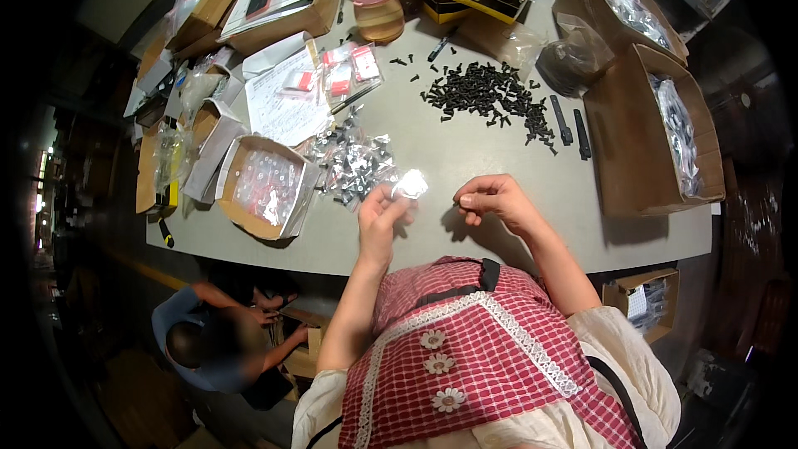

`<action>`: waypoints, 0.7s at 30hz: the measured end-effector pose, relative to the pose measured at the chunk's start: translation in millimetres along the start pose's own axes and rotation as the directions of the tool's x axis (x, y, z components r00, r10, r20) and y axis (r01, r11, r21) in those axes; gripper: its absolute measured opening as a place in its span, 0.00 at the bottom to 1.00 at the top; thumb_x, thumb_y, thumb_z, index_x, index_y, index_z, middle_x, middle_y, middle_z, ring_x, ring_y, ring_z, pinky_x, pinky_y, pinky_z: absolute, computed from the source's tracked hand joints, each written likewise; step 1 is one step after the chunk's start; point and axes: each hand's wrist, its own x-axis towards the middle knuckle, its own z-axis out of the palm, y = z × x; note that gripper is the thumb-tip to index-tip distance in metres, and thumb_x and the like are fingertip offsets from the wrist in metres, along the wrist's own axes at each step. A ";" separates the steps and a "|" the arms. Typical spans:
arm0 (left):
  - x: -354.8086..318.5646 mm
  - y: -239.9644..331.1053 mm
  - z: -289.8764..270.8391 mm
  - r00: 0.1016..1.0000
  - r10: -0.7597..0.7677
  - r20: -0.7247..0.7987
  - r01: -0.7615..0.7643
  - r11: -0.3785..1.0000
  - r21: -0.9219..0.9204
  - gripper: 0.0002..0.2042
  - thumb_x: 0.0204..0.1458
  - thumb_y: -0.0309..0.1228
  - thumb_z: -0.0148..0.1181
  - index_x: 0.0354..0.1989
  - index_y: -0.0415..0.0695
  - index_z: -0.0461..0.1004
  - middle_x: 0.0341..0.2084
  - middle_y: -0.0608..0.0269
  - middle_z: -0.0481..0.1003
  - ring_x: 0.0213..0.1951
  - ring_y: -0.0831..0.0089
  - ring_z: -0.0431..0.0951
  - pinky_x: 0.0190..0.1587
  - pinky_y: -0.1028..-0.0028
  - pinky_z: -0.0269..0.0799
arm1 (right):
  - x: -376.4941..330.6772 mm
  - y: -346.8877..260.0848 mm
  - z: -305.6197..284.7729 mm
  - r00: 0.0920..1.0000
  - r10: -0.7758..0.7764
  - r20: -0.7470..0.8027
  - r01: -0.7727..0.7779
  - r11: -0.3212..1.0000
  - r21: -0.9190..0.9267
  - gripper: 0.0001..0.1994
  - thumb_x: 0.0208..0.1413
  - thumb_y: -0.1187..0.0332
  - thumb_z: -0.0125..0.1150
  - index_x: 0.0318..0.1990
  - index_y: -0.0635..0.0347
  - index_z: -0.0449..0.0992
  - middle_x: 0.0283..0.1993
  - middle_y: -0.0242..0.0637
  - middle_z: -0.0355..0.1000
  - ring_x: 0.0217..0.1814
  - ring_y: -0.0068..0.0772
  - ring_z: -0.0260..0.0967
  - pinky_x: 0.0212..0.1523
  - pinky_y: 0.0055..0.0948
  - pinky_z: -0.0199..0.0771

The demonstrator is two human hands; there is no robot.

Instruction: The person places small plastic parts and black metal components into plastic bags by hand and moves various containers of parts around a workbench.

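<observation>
My left hand pinches a small clear plastic bag that shines in the light. Close by its fingers lies a heap of small silvery packets with dark parts. My right hand is held just above the table, thumb and fingers pinched together. A tiny dark tip shows at its fingertips, too small to name. Beyond the right hand spreads a pile of black screws. Two flat black strips lie at the right end of the pile.
Left of the packets stands an open carton of small bagged parts. Papers, red-and-white packets and a pink-lidded jar lie farther back. Large cartons line the right side. A person works low down at the left.
</observation>
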 end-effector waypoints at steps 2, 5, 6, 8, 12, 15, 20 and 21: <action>-3.4 -7.4 7.3 0.999 -0.032 0.022 0.032 0.999 -0.019 0.04 0.56 0.26 0.59 0.35 0.41 0.71 0.33 0.59 0.78 0.35 0.76 0.78 0.37 0.77 0.72 | -1.5 5.1 4.7 1.000 -0.012 -0.023 0.011 0.999 -0.034 0.06 0.59 0.70 0.65 0.36 0.65 0.82 0.25 0.30 0.75 0.23 0.16 0.68 0.25 0.17 0.66; -7.9 -19.6 17.3 0.999 -0.034 0.028 0.034 0.999 0.017 0.04 0.56 0.26 0.61 0.36 0.41 0.71 0.33 0.61 0.78 0.34 0.78 0.76 0.37 0.79 0.71 | -1.4 17.4 8.0 0.999 -0.022 -0.034 0.020 0.999 -0.045 0.09 0.58 0.65 0.68 0.31 0.60 0.80 0.23 0.26 0.72 0.21 0.13 0.63 0.23 0.16 0.60; -8.3 -23.5 20.6 0.999 -0.009 0.040 0.008 1.000 0.004 0.05 0.57 0.25 0.62 0.37 0.42 0.72 0.33 0.65 0.77 0.34 0.80 0.75 0.37 0.79 0.71 | -1.0 20.0 12.1 0.999 -0.021 -0.041 0.020 0.999 -0.040 0.12 0.58 0.62 0.69 0.27 0.57 0.78 0.21 0.22 0.69 0.21 0.11 0.60 0.22 0.15 0.56; -8.6 -29.1 26.9 0.999 0.000 0.049 -0.001 1.000 0.006 0.05 0.57 0.24 0.63 0.38 0.41 0.73 0.33 0.66 0.76 0.34 0.81 0.75 0.38 0.80 0.70 | -2.5 18.1 13.0 0.999 0.001 -0.046 0.000 1.000 0.007 0.11 0.59 0.62 0.68 0.29 0.57 0.79 0.22 0.23 0.70 0.22 0.12 0.62 0.23 0.15 0.58; -14.2 -24.2 38.9 0.998 -0.007 0.062 0.003 0.998 0.063 0.06 0.56 0.24 0.64 0.39 0.40 0.74 0.34 0.68 0.76 0.37 0.82 0.74 0.40 0.80 0.69 | -1.5 21.3 15.8 0.999 -0.034 -0.043 0.037 0.997 0.071 0.09 0.60 0.62 0.66 0.35 0.59 0.81 0.26 0.25 0.73 0.22 0.13 0.62 0.24 0.16 0.60; -15.4 -30.1 34.3 0.991 -0.024 0.130 0.015 0.998 0.068 0.06 0.56 0.24 0.64 0.40 0.40 0.75 0.36 0.69 0.76 0.39 0.81 0.74 0.43 0.80 0.69 | 0.0 23.4 20.2 0.995 -0.096 -0.032 0.098 0.992 0.076 0.09 0.61 0.64 0.65 0.41 0.61 0.80 0.29 0.27 0.74 0.23 0.15 0.64 0.25 0.17 0.63; -20.1 -21.5 34.2 0.994 0.079 0.074 -0.083 0.995 0.060 0.07 0.56 0.24 0.65 0.41 0.39 0.76 0.41 0.65 0.75 0.40 0.80 0.74 0.44 0.79 0.69 | -2.1 18.8 18.5 0.998 0.055 -0.012 -0.051 0.978 0.201 0.08 0.61 0.69 0.62 0.43 0.64 0.79 0.28 0.29 0.73 0.22 0.18 0.66 0.23 0.18 0.65; -20.3 -18.6 34.4 0.990 0.132 0.057 -0.136 0.988 0.076 0.07 0.56 0.24 0.65 0.41 0.38 0.76 0.42 0.65 0.75 0.40 0.79 0.74 0.44 0.79 0.69 | -3.0 16.9 18.2 0.995 0.101 0.005 -0.099 0.964 0.248 0.08 0.61 0.70 0.62 0.43 0.64 0.79 0.28 0.29 0.72 0.21 0.19 0.66 0.22 0.18 0.65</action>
